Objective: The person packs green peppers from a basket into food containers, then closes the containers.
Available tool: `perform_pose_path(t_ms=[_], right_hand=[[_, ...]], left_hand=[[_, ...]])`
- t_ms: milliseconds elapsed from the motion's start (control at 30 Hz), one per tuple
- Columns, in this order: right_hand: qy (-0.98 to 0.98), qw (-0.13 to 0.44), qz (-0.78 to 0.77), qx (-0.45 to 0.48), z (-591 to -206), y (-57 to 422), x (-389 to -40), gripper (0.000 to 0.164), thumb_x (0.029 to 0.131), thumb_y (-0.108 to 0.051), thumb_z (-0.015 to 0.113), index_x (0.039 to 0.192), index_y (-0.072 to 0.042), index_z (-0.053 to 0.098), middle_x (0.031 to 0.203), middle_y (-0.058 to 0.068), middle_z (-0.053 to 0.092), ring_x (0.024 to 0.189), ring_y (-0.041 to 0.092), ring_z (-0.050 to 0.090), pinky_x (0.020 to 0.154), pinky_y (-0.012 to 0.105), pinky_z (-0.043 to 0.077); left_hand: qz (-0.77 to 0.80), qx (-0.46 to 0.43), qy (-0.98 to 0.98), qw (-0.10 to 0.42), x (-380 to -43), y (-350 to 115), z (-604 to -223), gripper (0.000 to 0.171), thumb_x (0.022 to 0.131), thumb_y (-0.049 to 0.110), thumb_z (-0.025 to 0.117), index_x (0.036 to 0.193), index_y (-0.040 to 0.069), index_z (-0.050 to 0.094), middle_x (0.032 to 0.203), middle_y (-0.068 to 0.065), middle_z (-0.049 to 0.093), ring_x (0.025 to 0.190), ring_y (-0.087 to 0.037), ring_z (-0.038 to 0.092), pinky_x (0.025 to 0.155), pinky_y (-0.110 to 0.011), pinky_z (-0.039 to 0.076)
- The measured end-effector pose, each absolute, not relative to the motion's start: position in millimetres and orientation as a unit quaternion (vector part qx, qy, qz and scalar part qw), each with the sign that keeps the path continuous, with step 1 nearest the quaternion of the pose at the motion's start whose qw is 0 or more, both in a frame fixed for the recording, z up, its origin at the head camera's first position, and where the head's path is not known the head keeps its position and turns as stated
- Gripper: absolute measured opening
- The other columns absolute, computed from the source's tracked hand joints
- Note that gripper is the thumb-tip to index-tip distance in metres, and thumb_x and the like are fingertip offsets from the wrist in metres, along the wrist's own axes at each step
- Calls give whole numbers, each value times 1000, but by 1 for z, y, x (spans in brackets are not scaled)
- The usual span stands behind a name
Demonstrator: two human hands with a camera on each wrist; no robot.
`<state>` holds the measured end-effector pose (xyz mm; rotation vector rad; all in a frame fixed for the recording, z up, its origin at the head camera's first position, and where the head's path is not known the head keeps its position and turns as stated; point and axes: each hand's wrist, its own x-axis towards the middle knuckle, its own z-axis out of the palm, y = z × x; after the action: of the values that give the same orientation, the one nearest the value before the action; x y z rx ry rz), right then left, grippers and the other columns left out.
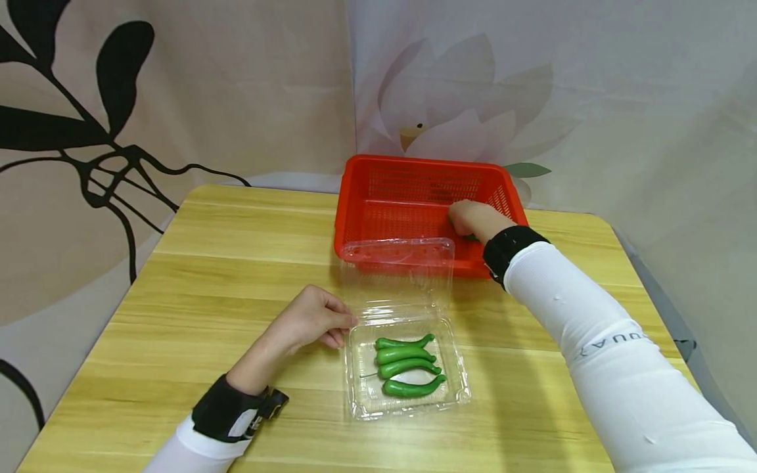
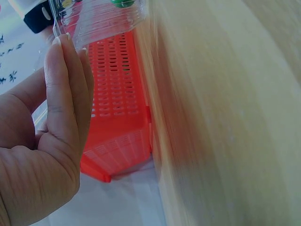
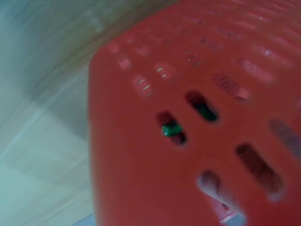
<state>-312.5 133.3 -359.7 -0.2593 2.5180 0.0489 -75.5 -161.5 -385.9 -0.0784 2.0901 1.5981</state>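
Note:
On the table lies a clear plastic clamshell box [image 1: 455,387], its lid [image 1: 397,282] folded back against the red basket's front. Several green chili peppers [image 1: 408,355] lie side by side in its base. My left hand [image 1: 316,318] pinches the box's left edge near the hinge; its fingertips show at the clear plastic in the left wrist view. My right hand [image 1: 473,218] reaches down into the right end of the red basket [image 1: 390,220]. Green shows just under that hand and through the slots in the right wrist view. Its fingers are mostly hidden, so I cannot tell their grip.
The slotted basket stands at the back of the wooden table [image 1: 236,263], close to a patterned curtain [image 1: 266,85]. Its wall fills much of the right wrist view. The table's right edge runs beyond my right sleeve [image 1: 615,355].

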Motion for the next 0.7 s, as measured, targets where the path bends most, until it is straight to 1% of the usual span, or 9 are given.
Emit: perform_pose_path(t_ms=[133,300,367,467,700], right_hand=[[944,305,40,-120,-362,133,-315,29,89,2,75,115,-2,65,98,16,60,91,31,58,73,34,54],[942,315,35,-111,-363,137,-318,26,90,-2,76,114,-2,65,95,14,58,91,30,56,74,34,51],[942,314,37,-112,-362,138,-317,22,90,-3,74,111,-3,66,93,13,57,90,29,56,73,32,50],[945,306,25,-117,-357,139,-315,19,90,-4,75,107,-2,67,90,12,58,87,29,56,73,33,51],[950,285,-17,-123,-352,145,-315,28,92,-12,78,114,-2,65,95,15,63,89,31,61,81,38,58]], left_hand=[[587,-29,768,253,-76,-162,-387,10,94,2,77,95,-8,77,74,-13,71,56,-17,67,60,-38,66],[587,-30,767,257,-75,-162,-388,10,94,1,76,95,-8,77,74,-13,71,56,-17,68,60,-38,66],[587,-33,767,257,-75,-162,-389,9,94,1,76,95,-8,77,74,-13,71,56,-18,68,60,-37,66],[586,-32,768,255,-75,-162,-389,10,94,2,76,95,-8,77,74,-12,71,56,-17,68,59,-37,66],[586,-28,770,252,-75,-162,-388,12,94,3,77,97,-9,76,74,-12,71,55,-17,67,58,-37,65]])
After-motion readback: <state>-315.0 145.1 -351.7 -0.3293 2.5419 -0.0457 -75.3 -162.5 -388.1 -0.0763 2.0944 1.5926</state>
